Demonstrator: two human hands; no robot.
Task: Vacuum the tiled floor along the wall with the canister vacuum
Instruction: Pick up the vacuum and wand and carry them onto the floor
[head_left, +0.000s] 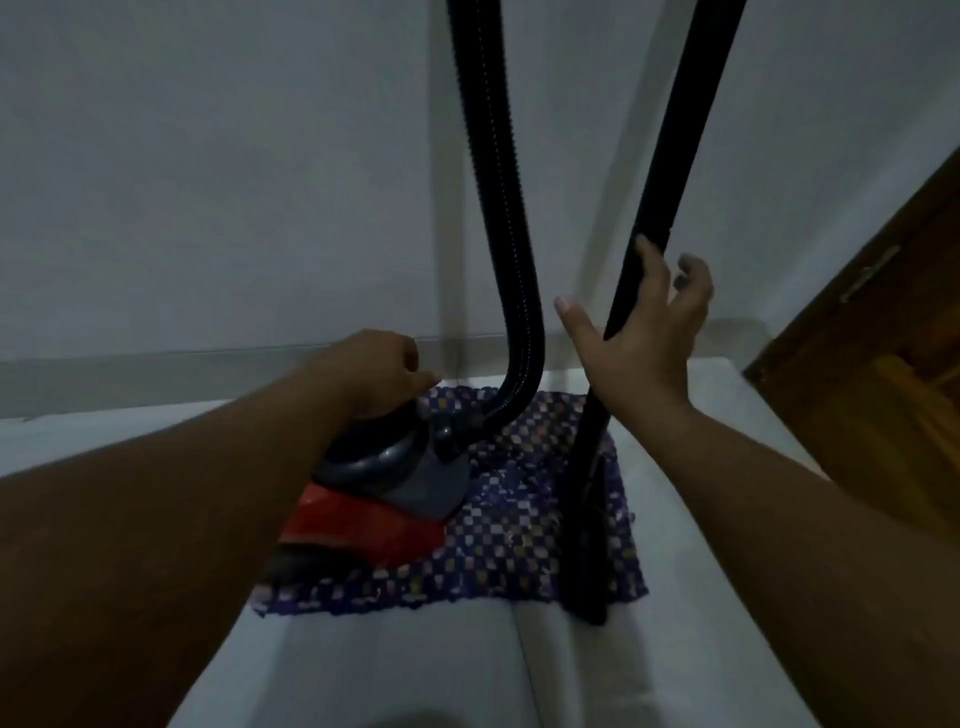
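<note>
Left hand (374, 371): closed over the vacuum (395, 483) top — grip unclear.
Right hand (644, 332): fingers half-open, loosely cupping the wand (670, 171).

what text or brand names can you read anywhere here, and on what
None can be read.
The canister vacuum: no legible brand or label on its red and grey body; the picture is dim and blurred.
The hose and the wand: plain black, no markings visible.
The checked mat: pattern only, no words.
The wooden door: no sign visible.
</note>
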